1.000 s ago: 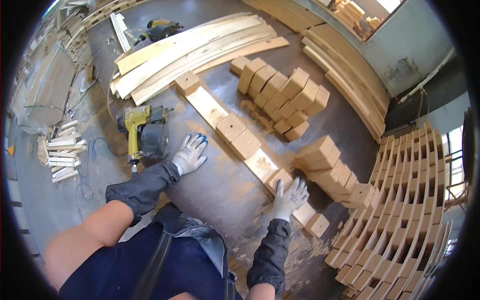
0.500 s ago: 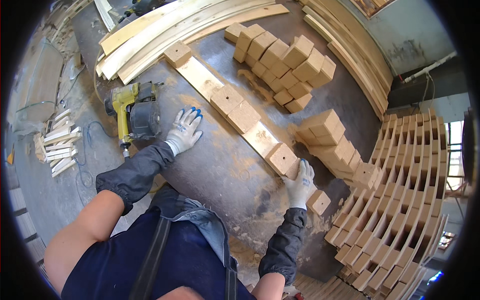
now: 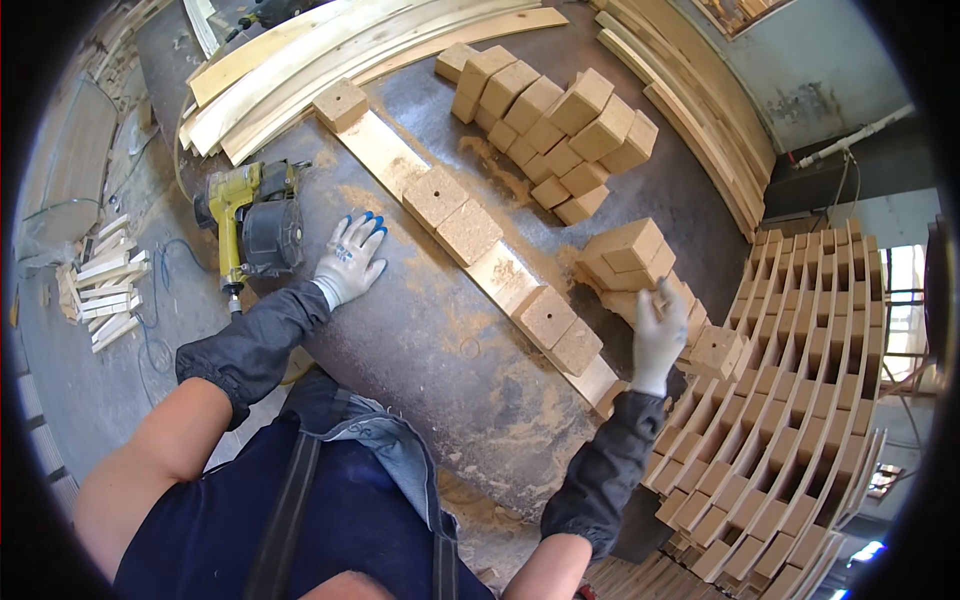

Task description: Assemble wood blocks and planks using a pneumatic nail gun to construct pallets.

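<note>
A pale wooden plank [image 3: 380, 147] lies slantwise across the dark worktable, with brown chipboard blocks [image 3: 470, 232] on it at its far end, middle and near part. My left hand [image 3: 350, 262], in a white glove with blue fingertips, rests flat on the tabletop left of the plank, fingers spread, holding nothing. Beside it lies a yellow and black coil nail gun [image 3: 240, 215]. Right of the plank, my gloved right hand [image 3: 660, 335] is raised at a pile of blocks [image 3: 628, 250], fingers apart, with nothing visible in it. My right sleeve partly covers the plank's near end.
Another stack of blocks [image 3: 565, 130] stands beyond the plank. Long boards [image 3: 300, 60] lie at the far left, more boards [image 3: 690, 130] along the far right. A tall stack of assembled pallet pieces [image 3: 780, 400] rises at right. White wood offcuts [image 3: 112, 285] sit at left.
My right hand has left the block at the plank's near part and moved right to the block pile. My left hand stays flat on the table. The whole view has shifted slightly.
</note>
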Demonstrator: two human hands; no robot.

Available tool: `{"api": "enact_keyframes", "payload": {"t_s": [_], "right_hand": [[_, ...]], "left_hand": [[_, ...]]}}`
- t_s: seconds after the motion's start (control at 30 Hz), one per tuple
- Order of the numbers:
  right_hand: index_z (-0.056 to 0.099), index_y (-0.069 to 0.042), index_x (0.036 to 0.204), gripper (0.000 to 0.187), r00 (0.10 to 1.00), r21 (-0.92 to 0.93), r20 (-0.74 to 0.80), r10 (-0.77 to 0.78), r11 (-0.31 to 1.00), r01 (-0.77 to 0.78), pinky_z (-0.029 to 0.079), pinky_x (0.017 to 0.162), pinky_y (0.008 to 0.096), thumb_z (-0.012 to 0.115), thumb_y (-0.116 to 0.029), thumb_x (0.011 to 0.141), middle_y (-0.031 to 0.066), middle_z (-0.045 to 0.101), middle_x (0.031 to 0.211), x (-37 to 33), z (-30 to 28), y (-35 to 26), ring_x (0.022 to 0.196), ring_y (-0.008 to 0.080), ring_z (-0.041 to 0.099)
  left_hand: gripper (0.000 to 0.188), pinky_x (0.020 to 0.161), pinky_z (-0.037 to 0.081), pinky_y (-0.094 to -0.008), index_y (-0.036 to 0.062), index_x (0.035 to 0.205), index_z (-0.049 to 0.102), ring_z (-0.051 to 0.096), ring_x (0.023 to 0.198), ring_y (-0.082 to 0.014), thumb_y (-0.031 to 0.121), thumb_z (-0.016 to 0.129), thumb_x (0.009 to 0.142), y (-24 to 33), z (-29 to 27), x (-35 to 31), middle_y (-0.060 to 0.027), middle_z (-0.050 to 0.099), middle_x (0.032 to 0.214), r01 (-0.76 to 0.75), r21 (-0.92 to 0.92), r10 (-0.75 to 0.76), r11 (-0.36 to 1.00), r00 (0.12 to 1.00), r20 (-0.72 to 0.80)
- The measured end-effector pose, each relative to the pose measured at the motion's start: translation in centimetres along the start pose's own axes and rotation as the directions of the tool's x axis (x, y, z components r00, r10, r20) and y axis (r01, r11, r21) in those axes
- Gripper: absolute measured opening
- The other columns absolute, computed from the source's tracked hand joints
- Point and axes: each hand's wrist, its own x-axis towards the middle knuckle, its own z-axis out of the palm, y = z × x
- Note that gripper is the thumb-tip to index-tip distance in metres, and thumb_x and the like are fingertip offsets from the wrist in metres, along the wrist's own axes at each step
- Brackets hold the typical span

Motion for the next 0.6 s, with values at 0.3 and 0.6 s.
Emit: {"api": "enact_keyframes", "payload": {"t_s": [0.3, 0.6], "right_hand": [[0.053, 0.000, 0.141, 0.075, 0.950, -0.218, 0.052, -0.309, 0.925, 0.313, 0.037, 0.116, 0.0522, 0.081, -0.039, 0.083, 0.0242, 0.053, 0.145, 7.3, 4.4, -2.1, 0.139, 0.0439, 0.044], [0.056, -0.003, 0.139, 0.060, 0.932, -0.107, -0.030, -0.360, 0.929, 0.355, 0.041, 0.112, 0.0493, 0.078, -0.026, 0.088, 0.0208, 0.058, 0.140, 12.1, 6.1, -7.9, 0.132, 0.0387, 0.052]], "left_hand": [[0.060, 0.125, 0.018, -0.0543, 0.0026, 0.145, 0.052, 0.032, 0.151, -0.0343, 0.039, 0.056, 0.096, 0.6, 1.4, -0.3, -0.0186, 0.044, 0.156, 0.017, 0.070, -0.012, 0.997, 0.997, -0.076], [0.056, 0.125, 0.022, -0.0541, 0.0037, 0.141, 0.055, 0.038, 0.148, -0.0344, 0.034, 0.059, 0.094, -0.8, 1.4, -0.7, -0.0182, 0.048, 0.153, -0.008, -0.070, -0.001, 0.998, 0.992, -0.126]]}}
